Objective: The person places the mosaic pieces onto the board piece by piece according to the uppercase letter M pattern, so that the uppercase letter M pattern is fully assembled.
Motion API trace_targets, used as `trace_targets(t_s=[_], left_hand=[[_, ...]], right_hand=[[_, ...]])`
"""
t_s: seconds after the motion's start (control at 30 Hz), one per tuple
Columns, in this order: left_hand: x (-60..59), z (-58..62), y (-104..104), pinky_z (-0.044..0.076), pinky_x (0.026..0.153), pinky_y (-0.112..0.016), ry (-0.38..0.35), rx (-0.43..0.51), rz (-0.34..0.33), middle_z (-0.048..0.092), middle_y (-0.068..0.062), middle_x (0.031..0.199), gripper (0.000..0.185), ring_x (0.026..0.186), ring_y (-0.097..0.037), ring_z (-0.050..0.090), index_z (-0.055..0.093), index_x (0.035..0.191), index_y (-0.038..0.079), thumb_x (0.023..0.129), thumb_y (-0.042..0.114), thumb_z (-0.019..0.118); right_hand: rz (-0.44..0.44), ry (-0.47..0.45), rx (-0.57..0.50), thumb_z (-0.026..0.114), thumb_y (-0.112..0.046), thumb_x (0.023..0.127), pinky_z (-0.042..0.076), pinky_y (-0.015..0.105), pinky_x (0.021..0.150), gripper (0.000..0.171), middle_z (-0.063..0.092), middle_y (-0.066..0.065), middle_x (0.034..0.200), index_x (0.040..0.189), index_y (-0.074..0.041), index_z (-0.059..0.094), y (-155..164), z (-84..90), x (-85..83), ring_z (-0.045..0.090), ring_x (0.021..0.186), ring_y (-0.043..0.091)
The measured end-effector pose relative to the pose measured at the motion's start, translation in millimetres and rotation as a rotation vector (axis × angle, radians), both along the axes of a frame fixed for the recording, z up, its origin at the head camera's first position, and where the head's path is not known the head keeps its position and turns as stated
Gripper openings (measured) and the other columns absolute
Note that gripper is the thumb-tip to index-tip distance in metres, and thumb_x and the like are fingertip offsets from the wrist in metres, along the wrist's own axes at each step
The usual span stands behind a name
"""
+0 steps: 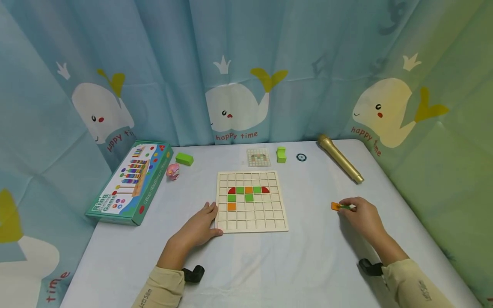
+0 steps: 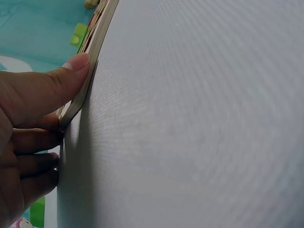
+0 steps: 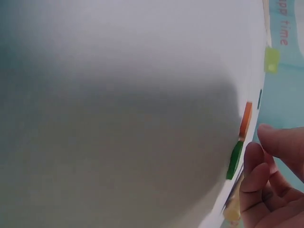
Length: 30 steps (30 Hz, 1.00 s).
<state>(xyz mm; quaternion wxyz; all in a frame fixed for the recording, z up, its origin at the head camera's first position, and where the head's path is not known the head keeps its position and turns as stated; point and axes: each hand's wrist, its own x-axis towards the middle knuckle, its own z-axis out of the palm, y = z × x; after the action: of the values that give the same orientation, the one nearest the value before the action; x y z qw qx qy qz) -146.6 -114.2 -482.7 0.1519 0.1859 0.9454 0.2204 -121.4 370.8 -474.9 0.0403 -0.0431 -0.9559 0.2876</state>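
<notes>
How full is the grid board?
Mostly empty: the board holds only eight coloured tiles in its upper left rows; the other cells are bare.

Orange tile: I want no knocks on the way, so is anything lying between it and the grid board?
Nothing visible. Bare table lies between the orange tile by the right hand and the grid board.

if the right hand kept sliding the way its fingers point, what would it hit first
Likely the small orange square tile right at the right hand fingertips, beside a green piece; beyond that, the wooden grid board.
</notes>
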Motion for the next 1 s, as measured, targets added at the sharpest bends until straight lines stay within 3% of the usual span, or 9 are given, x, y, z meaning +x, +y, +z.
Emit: trace_targets(t_s=[0.2,0.63,1.0], left_hand=[[0.2,1.2,-1.1,0.028,0.117,-0.049,0.005,-0.002,0.004,0.030,-0.020,0.160,0.086,0.150,-0.036,0.021,0.037,0.152,-0.006,0.088,0.034,0.078],[-0.7,-2.4,-1.1,0.028,0.117,-0.049,0.008,0.003,-0.006,0.030,-0.019,0.161,0.086,0.150,-0.035,0.021,0.037,0.152,-0.006,0.088,0.034,0.078],[-1.0,-4.1,-1.7,0.028,0.117,-0.048,0.010,0.007,-0.013,0.030,-0.019,0.161,0.086,0.151,-0.035,0.021,0.037,0.152,-0.006,0.089,0.035,0.078]], right_hand=[[-0.021,-0.013,0.008,0.074,-0.009,0.091,0.052,0.034,0.062,0.029,0.059,0.030,0.113,0.113,0.008,0.069,6.7,-2.6,3.3,0.064,0.097,0.048],[-0.059,-0.124,0.027,0.070,-0.008,0.092,0.050,0.034,0.062,0.038,0.065,0.028,0.106,0.120,0.015,0.062,13.1,-2.4,-0.7,0.064,0.092,0.039],[-0.064,-0.167,0.017,0.071,-0.008,0.090,0.053,0.046,0.072,0.037,0.066,0.030,0.112,0.119,0.013,0.064,13.7,-0.5,-4.9,0.063,0.097,0.043]])
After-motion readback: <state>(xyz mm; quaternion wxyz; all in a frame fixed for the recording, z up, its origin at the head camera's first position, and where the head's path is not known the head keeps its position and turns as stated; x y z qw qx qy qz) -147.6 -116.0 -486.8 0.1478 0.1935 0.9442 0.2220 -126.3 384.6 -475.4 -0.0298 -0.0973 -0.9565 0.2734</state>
